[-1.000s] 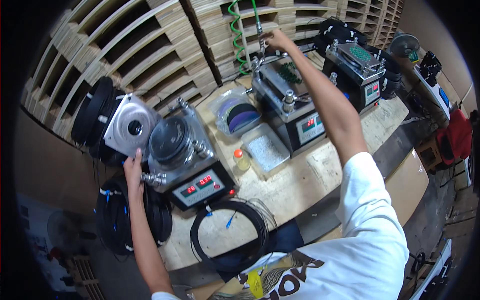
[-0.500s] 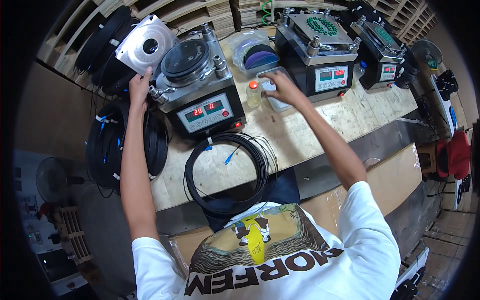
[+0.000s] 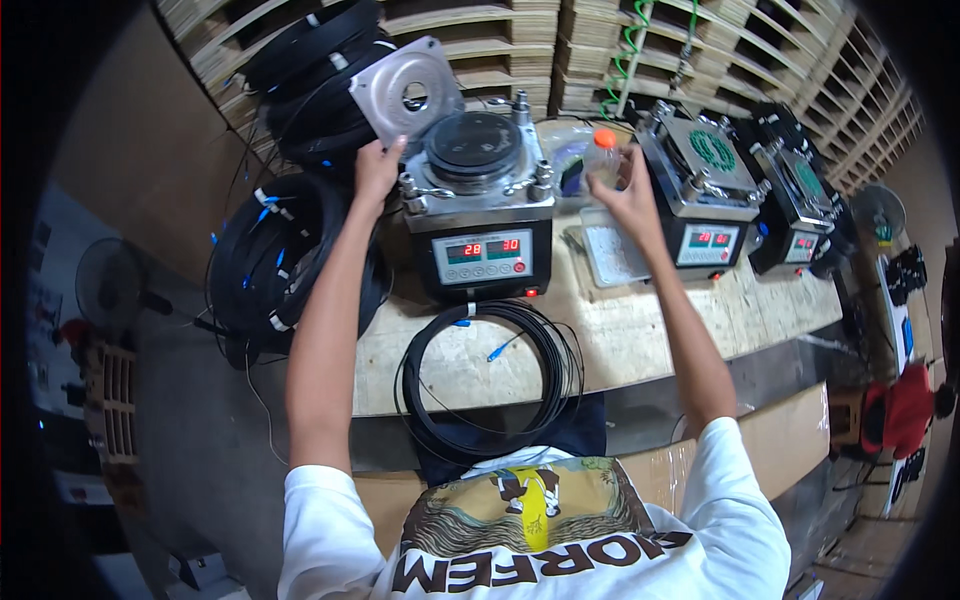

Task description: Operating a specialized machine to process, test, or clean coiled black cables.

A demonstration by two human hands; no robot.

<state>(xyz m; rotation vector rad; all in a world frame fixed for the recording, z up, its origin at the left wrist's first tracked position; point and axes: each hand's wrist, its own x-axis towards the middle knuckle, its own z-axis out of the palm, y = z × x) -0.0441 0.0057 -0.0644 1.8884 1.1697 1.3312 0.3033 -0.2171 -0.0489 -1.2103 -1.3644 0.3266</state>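
In my left hand (image 3: 376, 172) is the near corner of a square metal plate (image 3: 385, 85) with a round hole in its middle. It is tilted up at the left of a tabletop polishing machine (image 3: 428, 257), whose dark round disc (image 3: 472, 145) lies uncovered. My right hand (image 3: 632, 195) grips a small clear bottle (image 3: 602, 168) with an orange cap, raised above the bench. Below that hand lies a shallow clear tray (image 3: 612, 262). The fingers behind the plate and bottle are partly hidden.
A coil of black cable (image 3: 408, 370) with a blue connector rests on the wooden bench (image 3: 375, 385) before me. More coils (image 3: 225, 240) stack up at the left. Two similar machines, one nearer (image 3: 680, 190) and one farther (image 3: 795, 200), stand to the right. Wooden pallets (image 3: 500, 50) line the back.
My right hand has taken hold of the orange-capped bottle and lifted it off the bench. My left hand still holds the plate beside the machine. The whole view has shifted.
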